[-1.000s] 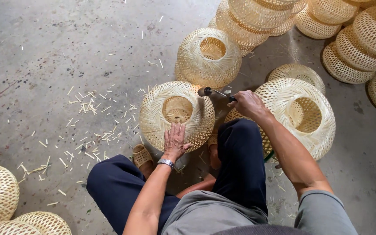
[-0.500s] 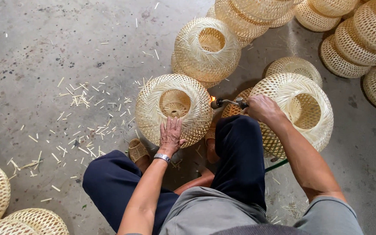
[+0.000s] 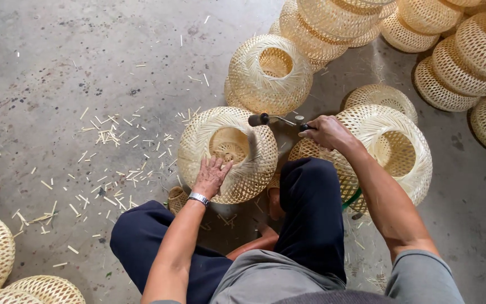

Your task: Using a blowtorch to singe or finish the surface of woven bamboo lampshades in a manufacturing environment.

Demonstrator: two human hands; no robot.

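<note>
Pressing spread left-hand fingers (image 3: 216,166) flat on the round pale woven bamboo basket (image 3: 227,153), steadying it against the knees | right hand (image 3: 326,132) clenched around a small dark-headed metal tool (image 3: 270,119) at its rim; bamboo offcuts (image 3: 108,169) litter the concrete floor (image 3: 57,67)

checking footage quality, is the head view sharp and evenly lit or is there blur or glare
Head view: soft, even daylight, no glare; faint shadows under the woven globe and the stacked baskets. Left hand on the globe is sharp; right hand and its torch are slightly soft. Edges look mildly bowed by the wide lens.
</note>
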